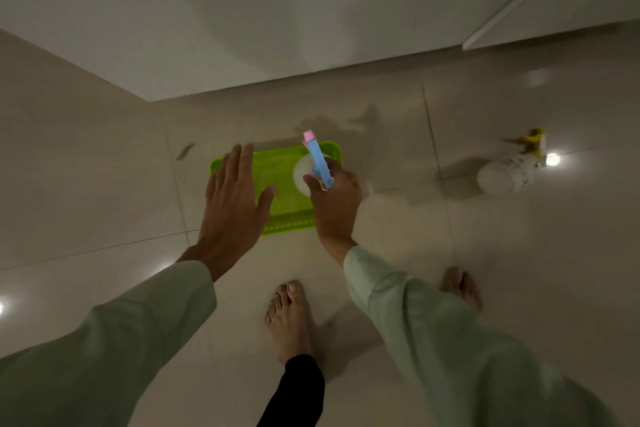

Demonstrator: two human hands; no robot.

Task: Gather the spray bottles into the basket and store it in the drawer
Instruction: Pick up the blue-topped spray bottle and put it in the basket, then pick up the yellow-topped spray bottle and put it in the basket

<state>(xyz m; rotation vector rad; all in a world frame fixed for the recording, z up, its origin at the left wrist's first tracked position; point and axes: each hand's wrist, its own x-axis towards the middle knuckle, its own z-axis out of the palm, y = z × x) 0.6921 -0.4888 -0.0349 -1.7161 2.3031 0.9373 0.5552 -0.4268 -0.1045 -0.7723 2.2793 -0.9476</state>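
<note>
A lime-green basket (277, 166) sits on the tiled floor just ahead of my feet. My right hand (334, 201) grips a white spray bottle with a blue and pink trigger head (318, 159), held upright over the basket's right half. My left hand (233, 198) hovers flat with fingers spread above the basket's left edge and holds nothing. A second white spray bottle with a yellow trigger head (509, 172) stands on the floor well to the right, apart from both hands.
White cabinet fronts (311, 28) run along the far side, meeting the floor just behind the basket. My bare feet (287, 319) stand on the glossy tiles close behind the basket.
</note>
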